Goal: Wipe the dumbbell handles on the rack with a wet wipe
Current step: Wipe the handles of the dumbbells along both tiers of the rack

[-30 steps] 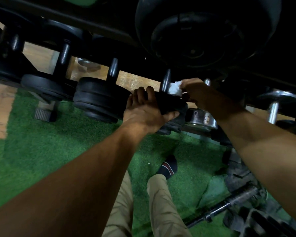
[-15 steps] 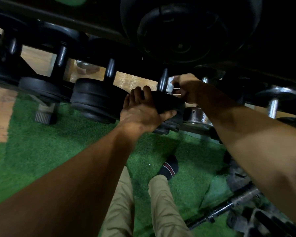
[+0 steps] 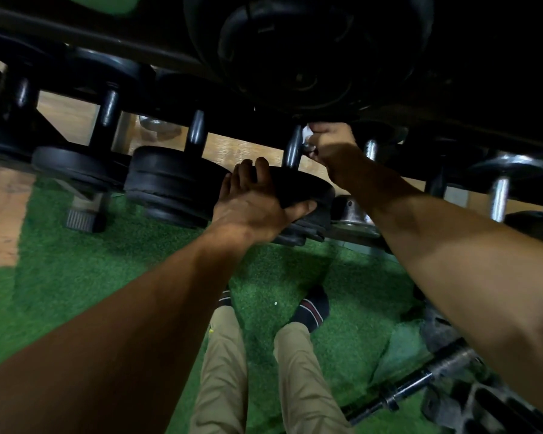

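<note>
A row of black dumbbells lies on the low rack (image 3: 355, 234). My left hand (image 3: 257, 205) grips the near black weight plate (image 3: 301, 192) of one dumbbell, fingers over its top and thumb under its rim. Its dark handle (image 3: 292, 147) rises behind the plate. My right hand (image 3: 333, 148) holds a white wet wipe (image 3: 306, 133) against the right side of that handle, near its top. Only a small corner of the wipe shows past the fingers.
More black dumbbells (image 3: 173, 180) lie to the left, and chrome-handled ones (image 3: 499, 195) to the right. A big black weight (image 3: 308, 48) hangs overhead on the upper tier. Green turf (image 3: 76, 270) covers the floor. A barbell bar (image 3: 414, 386) lies at the lower right beside my legs.
My right hand has slid the wipe up along the handle, so less of the wipe shows. My left hand keeps its hold on the plate.
</note>
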Motion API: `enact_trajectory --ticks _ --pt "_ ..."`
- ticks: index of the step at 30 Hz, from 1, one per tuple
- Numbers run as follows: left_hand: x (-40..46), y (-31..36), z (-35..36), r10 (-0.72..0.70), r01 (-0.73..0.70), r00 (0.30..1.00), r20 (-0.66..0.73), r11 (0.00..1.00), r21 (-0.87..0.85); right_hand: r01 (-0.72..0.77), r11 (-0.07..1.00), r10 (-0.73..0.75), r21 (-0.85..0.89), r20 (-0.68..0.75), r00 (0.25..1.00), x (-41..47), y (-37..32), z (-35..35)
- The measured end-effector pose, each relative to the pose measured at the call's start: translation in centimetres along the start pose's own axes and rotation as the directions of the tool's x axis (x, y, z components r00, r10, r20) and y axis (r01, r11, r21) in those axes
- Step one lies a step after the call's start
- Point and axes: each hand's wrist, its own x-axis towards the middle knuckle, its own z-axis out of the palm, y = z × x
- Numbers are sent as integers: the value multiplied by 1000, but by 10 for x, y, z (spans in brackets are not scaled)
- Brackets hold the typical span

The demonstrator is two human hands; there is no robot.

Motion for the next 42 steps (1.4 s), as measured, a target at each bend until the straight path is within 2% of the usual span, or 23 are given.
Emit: enact_trajectory --ticks 2,4,9,13,20,22,24,27,29,32,37,39,42 --pt "1 0 0 -6 6 1000 8 1000 -3 100 992 -98 -72 20 995 -4 3 -8" --pt "1 1 -1 -9 9 1000 18 1000 -5 174 983 -168 -62 92 981 -9 7 -19" --pt "-2 3 -6 -15 16 999 33 1000 -14 285 955 -265 -85 190 945 -28 15 -48" --pt "-5 7 -9 -22 22 999 26 999 -29 315 932 -301 -180 103 948 -47 23 -73" --pt "-8 15 -4 -49 50 998 40 998 -30 272 927 -260 -258 82 962 -71 47 -114" --pt "-10 24 1 -1 2 1000 -22 999 46 267 924 -274 -274 14 962 -70 56 -123" --pt "-14 41 7 127 -113 990 -63 975 190 254 927 -274 -275 -37 961 -71 59 -131" --pt "-18 78 16 305 -277 950 -62 921 276 249 911 -281 -329 -55 958 -72 59 -147" --pt "-14 99 26 322 -309 947 9 900 309 285 881 -318 -378 -26 948 -73 55 -157" --pt "-5 118 41 264 -276 961 82 902 332 354 796 -381 -491 49 923 -65 52 -172" --pt "4 129 49 182 -241 970 164 825 511 491 649 -445 -582 233 865 -54 48 -174" --pt "7 133 51 158 -228 972 173 809 541 530 603 -425 -596 322 846 -49 47 -167" --pt "11 136 53 129 -213 974 184 797 566 530 519 -285 -671 449 847 -43 48 -159"
